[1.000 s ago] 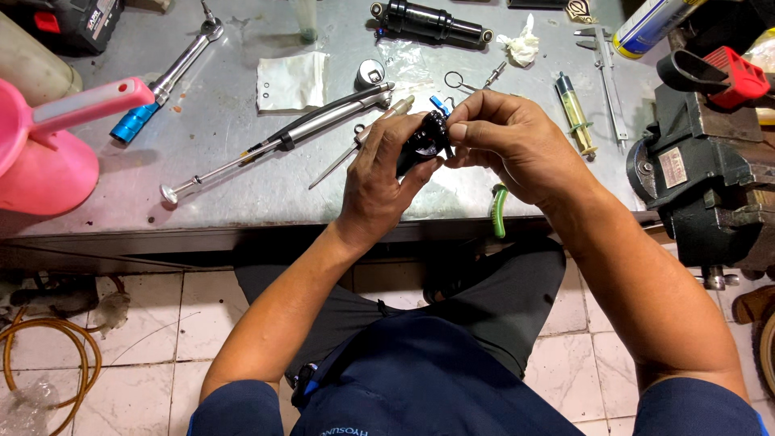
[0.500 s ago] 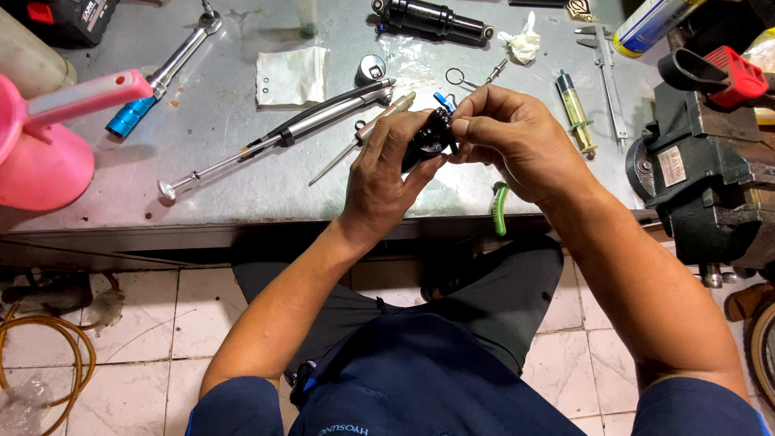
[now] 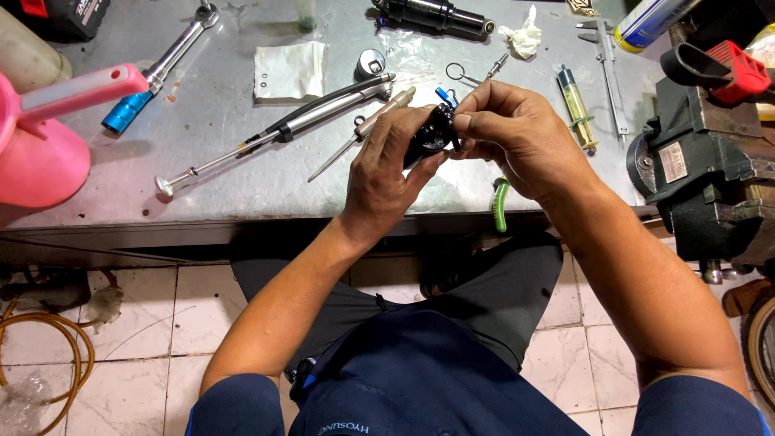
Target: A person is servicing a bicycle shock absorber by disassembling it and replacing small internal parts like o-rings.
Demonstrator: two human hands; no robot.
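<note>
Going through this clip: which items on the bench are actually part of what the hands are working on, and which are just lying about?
In hand:
- small black part, gripped by left hand and right hand

Lying about:
- ratchet wrench with blue grip
- long shaft with disc end
- white cloth
- black shock body
- caliper
- bench vise
- pink funnel

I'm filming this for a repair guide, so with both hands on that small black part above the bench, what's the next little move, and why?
Probably a small turn or press by the right hand on the small black round metal part. The left hand cradles it from below, above the grey metal workbench, and the right fingertips pinch its top edge. Both hands hide what exactly is being fitted, so I can't tell more.
</note>
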